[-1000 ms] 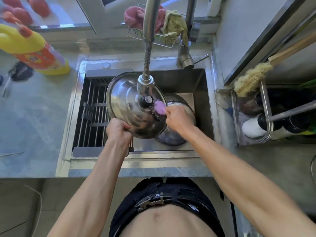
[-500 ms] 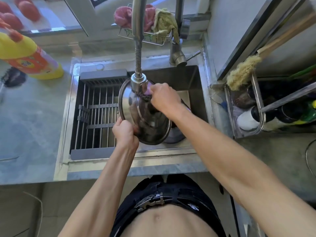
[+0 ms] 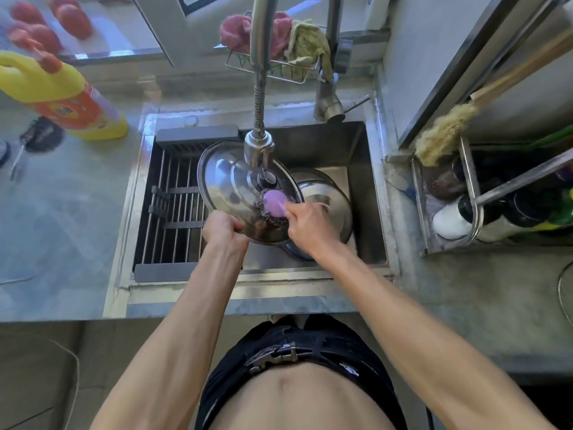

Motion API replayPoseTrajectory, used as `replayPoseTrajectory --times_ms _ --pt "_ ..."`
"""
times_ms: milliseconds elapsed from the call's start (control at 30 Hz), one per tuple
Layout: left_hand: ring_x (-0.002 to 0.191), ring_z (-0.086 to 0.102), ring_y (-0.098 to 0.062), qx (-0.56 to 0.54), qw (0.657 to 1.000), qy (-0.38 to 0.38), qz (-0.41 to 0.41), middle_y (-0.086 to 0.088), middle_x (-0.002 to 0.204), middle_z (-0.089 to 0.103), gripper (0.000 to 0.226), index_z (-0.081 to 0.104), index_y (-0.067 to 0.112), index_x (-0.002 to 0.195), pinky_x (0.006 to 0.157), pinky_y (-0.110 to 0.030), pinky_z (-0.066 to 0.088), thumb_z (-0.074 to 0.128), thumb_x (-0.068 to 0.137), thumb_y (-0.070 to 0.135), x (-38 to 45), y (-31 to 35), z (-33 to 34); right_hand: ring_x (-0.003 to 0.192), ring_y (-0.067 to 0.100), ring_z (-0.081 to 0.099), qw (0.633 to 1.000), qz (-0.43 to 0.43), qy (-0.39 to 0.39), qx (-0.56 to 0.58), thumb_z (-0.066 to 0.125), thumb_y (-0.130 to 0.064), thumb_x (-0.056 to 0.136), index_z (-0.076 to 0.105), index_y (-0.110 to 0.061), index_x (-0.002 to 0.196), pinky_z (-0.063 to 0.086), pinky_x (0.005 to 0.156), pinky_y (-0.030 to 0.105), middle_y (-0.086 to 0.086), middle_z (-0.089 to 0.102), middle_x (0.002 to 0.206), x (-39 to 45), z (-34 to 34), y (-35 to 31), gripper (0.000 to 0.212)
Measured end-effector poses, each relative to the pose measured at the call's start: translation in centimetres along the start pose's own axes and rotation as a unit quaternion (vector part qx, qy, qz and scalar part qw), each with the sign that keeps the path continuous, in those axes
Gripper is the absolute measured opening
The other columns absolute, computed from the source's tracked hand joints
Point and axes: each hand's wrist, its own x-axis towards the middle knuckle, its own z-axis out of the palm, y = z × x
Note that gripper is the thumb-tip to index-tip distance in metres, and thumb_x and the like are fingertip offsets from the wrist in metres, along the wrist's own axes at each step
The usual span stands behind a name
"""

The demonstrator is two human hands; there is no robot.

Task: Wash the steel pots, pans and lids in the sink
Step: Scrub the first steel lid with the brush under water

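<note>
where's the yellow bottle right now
In the head view the yellow bottle lies on the counter at far left, left of the sink, beside a dark round object.

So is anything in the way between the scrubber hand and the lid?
Nothing gets in the way. The right hand already presses the scrubber against the lid, just below its knob. The tap head hangs over the lid's upper part, clear of the scrubber. The left hand holds the rim.
</note>
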Motion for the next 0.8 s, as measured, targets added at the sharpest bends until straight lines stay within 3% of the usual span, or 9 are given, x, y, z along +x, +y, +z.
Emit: replayPoseTrajectory --times_ms 33,100,200,267,367,467,567,667,800 --pt "0.074 0.057 -0.034 0.008 1.0 -0.008 0.006 -0.021 0.076 0.05 0.035 0.048 -0.002 0.068 0.066 -0.042 0.052 0.026 0.07 -0.029 0.0 -0.1 0.0 0.079 0.041 0.061 1.0 -0.01 0.011 -0.007 0.045 -0.03 0.102 0.063 -0.013 0.085 0.036 0.059 0.037 0.02 0.067 0.084 -0.1 0.0 -0.3 0.03" --pt "0.085 0.063 -0.039 0.014 0.999 -0.038 0.025 -0.03 0.088 0.06 0.041 0.058 -0.011 0.085 0.078 -0.052 0.057 0.026 0.066 -0.029 -0.3 -0.2 0.3 0.081 0.04 0.062 0.999 -0.03 0.035 -0.023 0.044 -0.031 0.103 0.064 -0.013 0.09 0.036 0.058 0.038 0.017 0.068 0.085 0.0 -0.4 -0.4 0.03" --pt "0.09 0.066 -0.035 0.02 0.997 -0.058 0.046 -0.028 0.106 0.067 0.068 0.064 -0.009 0.118 0.087 -0.054 0.056 0.026 0.066 -0.028 -0.1 0.0 0.9 0.08 0.039 0.062 0.999 -0.034 0.038 0.014 0.046 -0.033 0.101 0.062 -0.014 0.086 0.048 0.064 0.043 0.015 0.068 0.08 0.1 -0.9 0.3 0.029" --pt "0.088 0.065 -0.034 0.03 0.996 -0.071 0.047 -0.02 0.095 0.064 0.067 0.063 -0.001 0.116 0.076 -0.042 0.058 0.025 0.067 -0.029 -0.1 0.4 1.0 0.086 0.035 0.064 0.997 0.0 0.051 0.066 0.048 -0.037 0.1 0.069 -0.015 0.094 0.053 0.075 0.045 0.011 0.072 0.086 -0.4 -1.5 0.7 0.03" --pt "0.092 0.065 -0.031 0.041 0.992 -0.108 0.051 -0.014 0.094 0.063 0.069 0.06 0.003 0.115 0.066 -0.034 0.059 0.024 0.065 -0.028 0.3 0.6 0.8 0.089 0.032 0.065 0.989 0.03 0.1 0.104 0.054 -0.026 0.101 0.074 -0.01 0.108 0.052 0.08 0.042 0.013 0.074 0.093 -1.4 -2.7 1.6 0.027" --pt "0.104 0.065 -0.03 0.088 0.981 -0.157 0.077 -0.013 0.105 0.068 0.073 0.062 0.0 0.122 0.084 -0.04 0.059 0.029 0.062 -0.027 1.2 0.6 0.2 0.084 0.03 0.064 0.983 0.042 0.143 0.109 0.053 -0.023 0.101 0.072 -0.008 0.114 0.05 0.077 0.037 0.01 0.072 0.088 -1.9 -3.9 2.0 0.027" --pt "0.117 0.063 -0.041 0.132 0.964 -0.215 0.08 -0.02 0.123 0.065 0.08 0.054 0.002 0.139 0.098 -0.05 0.055 0.04 0.064 -0.022 1.9 0.6 -0.1 0.083 0.027 0.064 0.98 0.047 0.151 0.122 0.055 -0.023 0.101 0.072 -0.01 0.116 0.05 0.077 0.036 0.008 0.073 0.088 -1.4 -4.9 1.5 0.026" --pt "0.107 0.071 -0.034 0.141 0.956 -0.252 0.056 -0.023 0.133 0.062 0.075 0.04 0.008 0.152 0.088 -0.048 0.06 0.048 0.081 -0.013 2.3 0.6 -0.1 0.081 0.023 0.064 0.979 0.054 0.145 0.133 0.055 -0.025 0.101 0.071 -0.014 0.12 0.051 0.076 0.035 0.004 0.072 0.085 -0.8 -5.6 1.1 0.028" --pt "0.103 0.074 -0.03 0.106 0.957 -0.27 0.033 -0.019 0.13 0.067 0.06 0.046 0.008 0.15 0.079 -0.042 0.061 0.053 0.091 -0.004 2.2 0.4 0.1 0.062 0.007 0.051 0.978 0.07 0.144 0.133 0.052 -0.028 0.102 0.071 -0.018 0.12 0.041 0.061 0.027 -0.012 0.056 0.065 -0.4 -6.5 1.5 0.028"
